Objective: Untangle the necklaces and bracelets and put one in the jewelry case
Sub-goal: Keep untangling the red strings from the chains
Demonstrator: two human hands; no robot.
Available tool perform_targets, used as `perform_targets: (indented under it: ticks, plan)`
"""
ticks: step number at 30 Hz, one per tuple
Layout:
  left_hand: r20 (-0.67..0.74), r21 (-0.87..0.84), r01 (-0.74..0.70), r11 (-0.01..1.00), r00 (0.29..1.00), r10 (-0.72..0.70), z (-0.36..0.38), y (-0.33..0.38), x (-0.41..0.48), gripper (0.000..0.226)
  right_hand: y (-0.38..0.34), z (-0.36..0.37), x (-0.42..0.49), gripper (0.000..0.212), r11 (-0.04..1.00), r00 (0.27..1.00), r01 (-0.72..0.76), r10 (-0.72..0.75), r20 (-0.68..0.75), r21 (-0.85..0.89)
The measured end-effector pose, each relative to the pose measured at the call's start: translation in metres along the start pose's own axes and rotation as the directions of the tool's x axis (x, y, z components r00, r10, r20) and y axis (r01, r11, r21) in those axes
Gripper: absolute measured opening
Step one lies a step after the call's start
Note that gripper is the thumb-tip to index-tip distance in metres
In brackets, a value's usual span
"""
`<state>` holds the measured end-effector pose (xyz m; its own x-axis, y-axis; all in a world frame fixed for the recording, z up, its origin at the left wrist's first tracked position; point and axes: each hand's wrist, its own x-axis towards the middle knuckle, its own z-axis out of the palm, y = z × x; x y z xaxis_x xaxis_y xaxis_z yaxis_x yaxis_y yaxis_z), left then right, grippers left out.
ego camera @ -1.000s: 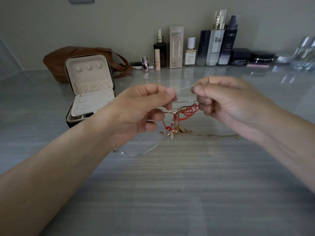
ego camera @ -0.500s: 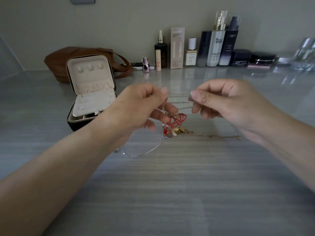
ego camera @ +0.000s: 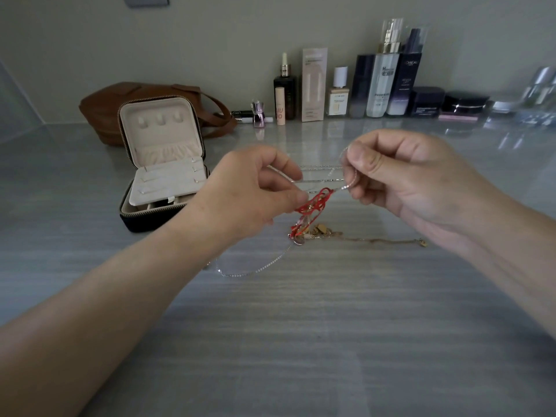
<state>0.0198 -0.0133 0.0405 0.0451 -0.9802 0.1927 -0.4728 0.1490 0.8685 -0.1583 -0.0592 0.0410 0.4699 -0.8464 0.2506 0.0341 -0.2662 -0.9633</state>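
Grey striped countertop (ego camera: 301,341): right of the open cream-lined jewelry case (ego camera: 162,136) I see left hand (ego camera: 249,191) and right hand (ego camera: 406,176) pinching a thin silver chain (ego camera: 319,180); red cord bracelet (ego camera: 314,201) tangled there, I judge nothing stored

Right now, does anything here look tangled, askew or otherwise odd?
Yes. A red cord is tangled with the silver chain held between the left hand and right hand, and hangs down to a gold chain on the table.

Grey streaked countertop (ego camera: 301,341). Far left: open jewelry case (ego camera: 144,221), with a brown bag (ego camera: 102,106) behind it. Along the far wall: a row of cosmetic bottles and jars (ego camera: 382,85). Centre: a silver chain (ego camera: 255,270) looped leftward and a gold chain (ego camera: 376,240) trailing right.
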Motion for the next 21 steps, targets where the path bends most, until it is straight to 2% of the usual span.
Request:
perform_targets:
  ticks: [4,6,9,10,12,15,17,21]
  plan:
    - [-0.009,0.018,0.002,1.000,1.000,-0.002,0.000,0.001,-0.001,0.019,0.004,0.000,0.001,0.009,0.999,1.000,0.005,-0.005,-0.005,-0.032]
    - [-0.002,-0.051,0.026,0.998,1.000,-0.026,-0.002,0.004,-0.001,0.017,0.006,-0.001,0.002,0.010,0.996,0.999,-0.001,-0.003,-0.040,-0.088]
    - [0.014,-0.241,0.075,0.968,0.997,-0.074,-0.004,0.007,-0.001,0.013,0.004,-0.001,0.002,0.006,0.980,0.999,-0.014,0.004,-0.050,-0.198]
    - [0.016,-0.280,0.081,0.957,0.997,-0.080,-0.005,0.008,-0.001,0.012,0.004,0.000,0.002,0.014,0.971,0.999,-0.006,-0.002,-0.033,-0.240]
    - [0.023,-0.326,0.086,0.941,0.996,-0.083,-0.005,0.010,-0.002,0.010,0.006,0.002,0.001,0.023,0.953,1.000,0.000,-0.003,-0.009,-0.302]
    - [0.016,-0.330,0.077,0.941,0.997,-0.076,-0.005,0.012,-0.002,0.011,0.006,0.003,0.002,0.013,0.931,1.000,-0.005,-0.005,-0.026,-0.366]
    - [0.004,-0.307,0.067,0.949,0.998,-0.069,-0.005,0.011,-0.003,0.014,0.004,0.004,0.000,0.008,0.910,0.996,0.057,-0.082,-0.043,-0.410]
    - [0.010,-0.304,0.062,0.951,0.998,-0.062,-0.003,0.012,-0.003,0.017,-0.004,0.008,-0.007,0.012,0.864,0.957,0.221,-0.282,-0.070,-0.452]
